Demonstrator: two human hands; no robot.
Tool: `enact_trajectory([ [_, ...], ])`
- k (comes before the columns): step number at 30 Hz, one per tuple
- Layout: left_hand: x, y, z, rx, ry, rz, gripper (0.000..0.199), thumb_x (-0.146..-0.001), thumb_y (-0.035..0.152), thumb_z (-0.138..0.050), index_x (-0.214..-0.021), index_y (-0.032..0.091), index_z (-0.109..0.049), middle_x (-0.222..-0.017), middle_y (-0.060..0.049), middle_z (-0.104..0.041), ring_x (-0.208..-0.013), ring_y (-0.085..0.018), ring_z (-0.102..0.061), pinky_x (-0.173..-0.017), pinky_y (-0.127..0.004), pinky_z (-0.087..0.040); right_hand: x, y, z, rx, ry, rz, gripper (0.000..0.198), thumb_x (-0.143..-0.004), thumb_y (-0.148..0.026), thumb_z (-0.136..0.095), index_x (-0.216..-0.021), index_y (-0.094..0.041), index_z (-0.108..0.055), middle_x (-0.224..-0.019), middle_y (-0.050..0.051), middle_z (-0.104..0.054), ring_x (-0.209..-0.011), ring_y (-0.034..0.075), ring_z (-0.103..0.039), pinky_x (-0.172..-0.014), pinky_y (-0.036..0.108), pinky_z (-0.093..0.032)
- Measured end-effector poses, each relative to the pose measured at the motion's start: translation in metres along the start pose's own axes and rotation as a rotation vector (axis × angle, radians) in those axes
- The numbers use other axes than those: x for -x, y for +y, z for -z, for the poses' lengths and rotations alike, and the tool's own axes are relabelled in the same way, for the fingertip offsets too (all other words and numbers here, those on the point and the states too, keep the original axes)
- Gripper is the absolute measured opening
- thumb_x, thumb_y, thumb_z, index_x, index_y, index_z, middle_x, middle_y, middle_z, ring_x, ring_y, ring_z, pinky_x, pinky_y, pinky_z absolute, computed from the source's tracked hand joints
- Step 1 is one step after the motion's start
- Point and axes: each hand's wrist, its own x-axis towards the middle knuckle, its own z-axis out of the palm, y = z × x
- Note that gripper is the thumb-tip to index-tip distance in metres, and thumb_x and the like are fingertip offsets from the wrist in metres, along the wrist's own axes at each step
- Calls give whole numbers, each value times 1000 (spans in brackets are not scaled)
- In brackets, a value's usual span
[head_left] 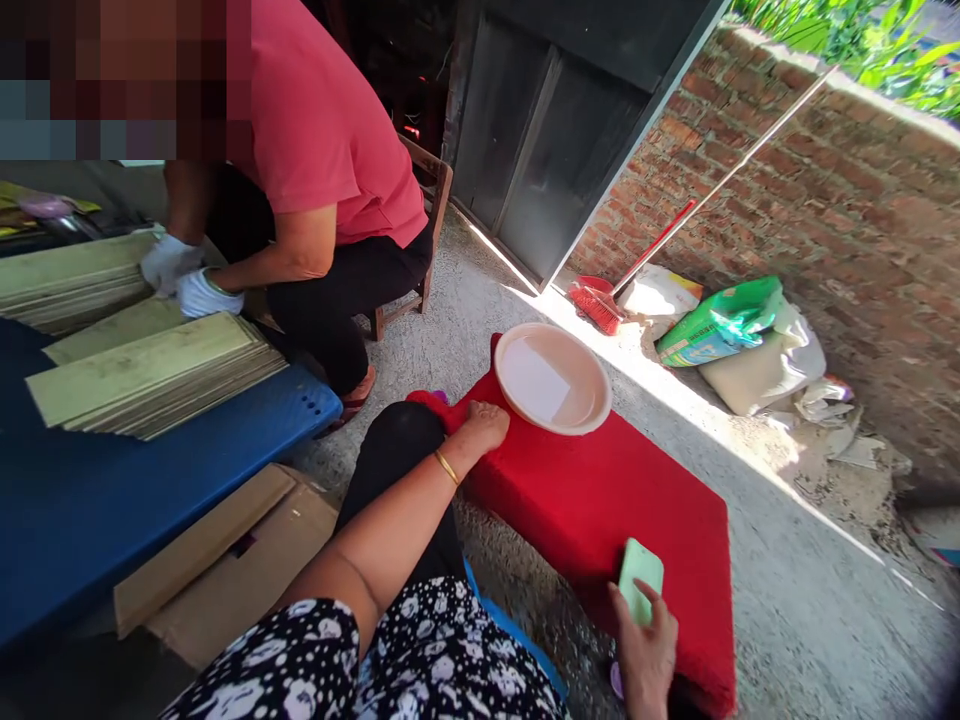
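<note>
My left hand (487, 428) rests on the edge of a bench covered in red cloth (600, 480), its fingers curled closed. What they hold, if anything, is hidden. Just beyond it a pale pink basin (517, 410) stands on the cloth with a white rectangular sheet (546, 372) inside. At the bench's near right end, my right hand (651, 650) has its thumb and fingers around the lower part of a mint-green phone (642, 570), which is over the red cloth.
At left, a co-worker in a red shirt (322, 120) with white gloves (210, 292) handles stacked pale boards (150, 370) on a blue table (90, 490). A cardboard box (255, 550) lies below. A broom (600, 305) and sacks (720, 325) stand by the brick wall (825, 240).
</note>
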Motion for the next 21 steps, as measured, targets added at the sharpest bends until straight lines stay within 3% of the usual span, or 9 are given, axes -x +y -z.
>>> enact_trajectory([
  [2,-1,0,1,-12,-12,4,30,-94,16,-48,-113,10,-70,-118,-22,-70,-117,-30,-62,-96,-43,-42,21,-33,-29,-140,-229,167,53,-75,-67,-61,-105,-23,-68,-95,7,-62,-89,28,-64,-75,39,-55],
  [4,-2,0,3,-24,-25,2,29,-94,18,-49,-114,11,-70,-118,-21,-70,-118,-29,-61,-98,-42,-42,34,-52,-42,-243,-456,333,43,-79,-57,-64,-109,-27,-69,-106,6,-62,-97,25,-64,-81,35,-54],
  [6,-2,0,4,-32,-37,-5,30,-94,19,-50,-115,11,-70,-119,-20,-70,-119,-28,-61,-99,-42,-42,37,-51,-40,-291,-511,374,42,-80,-52,-67,-114,-28,-68,-113,6,-62,-104,25,-62,-88,35,-53],
  [8,-3,0,4,-36,-51,-12,30,-94,20,-50,-115,11,-70,-120,-21,-70,-119,-28,-61,-100,-42,-42,33,-36,-27,-311,-367,247,53,-79,-56,-68,-122,-25,-64,-117,8,-61,-109,27,-60,-94,39,-50],
  [12,-3,-1,1,-36,-56,-24,32,-95,20,-48,-116,9,-69,-122,-22,-68,-119,-29,-60,-101,-44,-40,25,15,7,-256,39,-138,98,-63,-74,-71,-140,-17,-48,-129,15,-56,-116,36,-56,-103,51,-44],
  [14,-3,-1,0,-36,-50,-30,32,-95,20,-46,-116,9,-69,-123,-22,-68,-119,-28,-60,-101,-44,-40,27,38,19,-163,127,-261,111,-56,-79,-72,-141,-14,-45,-131,19,-55,-114,40,-57,-101,57,-45],
  [17,-2,0,-1,-44,-38,-34,31,-95,19,-47,-113,10,-70,-121,-23,-68,-118,-29,-61,-99,-44,-40,33,63,20,-25,127,-381,107,-52,-81,-72,-135,-16,-49,-122,19,-61,-105,41,-62,-93,60,-50],
  [21,1,2,2,-77,-26,-42,29,-94,21,-51,-112,9,-71,-117,-23,-70,-115,-30,-63,-97,-42,-42,31,80,5,-47,130,-370,82,-57,-77,-70,-118,-24,-57,-99,11,-69,-93,40,-67,-81,55,-56],
])
